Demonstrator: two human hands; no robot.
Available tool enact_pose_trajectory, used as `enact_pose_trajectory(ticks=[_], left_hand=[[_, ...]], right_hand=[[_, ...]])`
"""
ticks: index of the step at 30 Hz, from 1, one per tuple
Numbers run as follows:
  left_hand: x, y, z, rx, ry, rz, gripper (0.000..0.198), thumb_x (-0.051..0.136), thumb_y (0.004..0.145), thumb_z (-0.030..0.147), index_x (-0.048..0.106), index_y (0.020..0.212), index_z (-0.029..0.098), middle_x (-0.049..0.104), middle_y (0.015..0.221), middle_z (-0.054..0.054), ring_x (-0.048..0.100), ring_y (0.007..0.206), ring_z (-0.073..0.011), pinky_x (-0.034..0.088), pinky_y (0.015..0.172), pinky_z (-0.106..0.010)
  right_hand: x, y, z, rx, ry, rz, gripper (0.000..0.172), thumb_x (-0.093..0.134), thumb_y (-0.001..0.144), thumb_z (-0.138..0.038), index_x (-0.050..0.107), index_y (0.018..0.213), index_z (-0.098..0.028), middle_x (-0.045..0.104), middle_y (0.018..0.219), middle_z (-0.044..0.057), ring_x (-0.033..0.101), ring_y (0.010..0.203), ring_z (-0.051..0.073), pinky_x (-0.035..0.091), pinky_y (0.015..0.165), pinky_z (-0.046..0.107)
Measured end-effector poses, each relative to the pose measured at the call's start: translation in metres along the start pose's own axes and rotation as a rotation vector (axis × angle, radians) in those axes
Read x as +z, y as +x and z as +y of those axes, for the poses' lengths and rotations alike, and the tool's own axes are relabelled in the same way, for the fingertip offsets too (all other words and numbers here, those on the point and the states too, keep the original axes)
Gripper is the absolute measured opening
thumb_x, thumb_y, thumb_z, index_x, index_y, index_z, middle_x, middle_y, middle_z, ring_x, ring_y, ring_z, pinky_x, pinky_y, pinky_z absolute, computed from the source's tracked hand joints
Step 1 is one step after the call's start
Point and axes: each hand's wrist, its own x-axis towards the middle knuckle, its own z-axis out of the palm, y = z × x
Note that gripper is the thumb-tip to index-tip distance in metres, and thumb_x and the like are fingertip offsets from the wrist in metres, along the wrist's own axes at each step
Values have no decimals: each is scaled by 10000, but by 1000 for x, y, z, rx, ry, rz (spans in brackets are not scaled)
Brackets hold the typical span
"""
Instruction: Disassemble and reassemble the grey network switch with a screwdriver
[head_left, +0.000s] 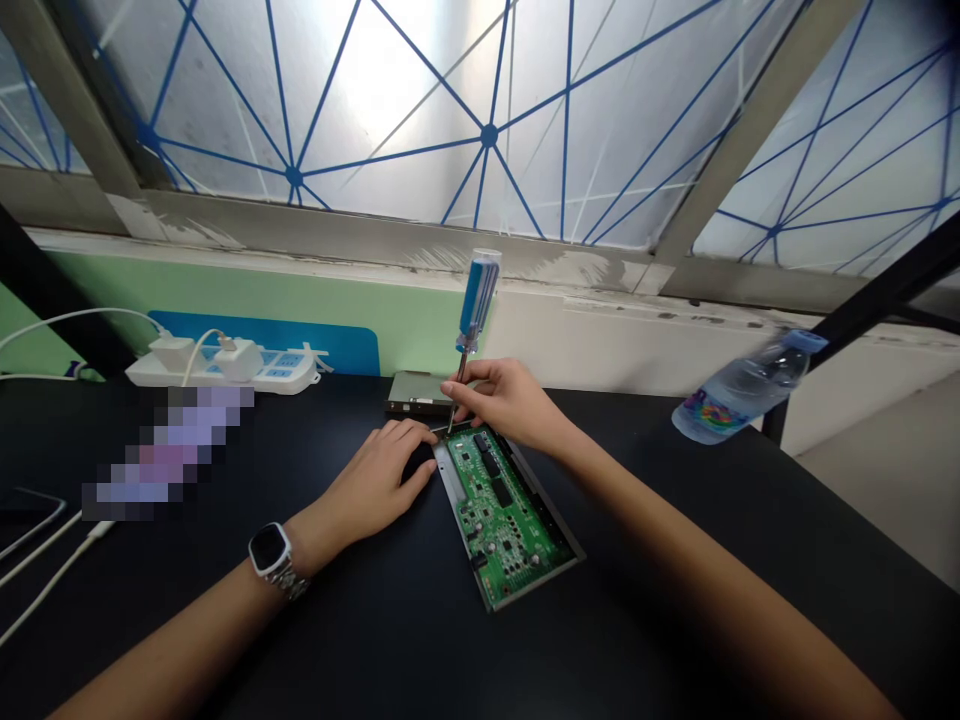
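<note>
A green circuit board (480, 525) lies in a shallow metal tray (450, 478) on the black table. My right hand (510, 400) pinches the shaft of a screwdriver (480, 290) with a clear and blue handle. The screwdriver stands almost upright, its tip down at the board's far left corner; the exact contact point is too small to tell. My left hand (386, 475) lies with fingers extended and apart, fingertips touching the tray's left edge near that corner. A flat metal case (417, 388) sits just behind the board, partly covered by my right hand.
At the back left is a white power strip (296, 375) with chargers and cables. A blurred-out object (169, 450) lies in front of it. On the right a water bottle (739, 395) leans tilted near a black post. The window wall (600, 340) bounds the table's back.
</note>
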Motion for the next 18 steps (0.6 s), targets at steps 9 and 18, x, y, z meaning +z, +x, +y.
enact_pose_trajectory(ticks=[9,18], left_hand=[[0,0,0,5,13,-9,198,493,1020,330,603,1163,247,638,1264,-76,559,1185,-303,450,994,-494],[-1,1,0,9,13,-18,199,486,1027,335,598,1158,236,633,1259,-76,553,1176,-299,439,1009,-508]], right_hand=[[0,2,3,-24,70,91,217,795,805,-349,725,809,-144,771,832,87,731,776,202,601,645,292],[-1,2,-3,27,223,-53,166,672,910,-262,663,1040,-158,780,1019,116,754,968,231,607,630,270]])
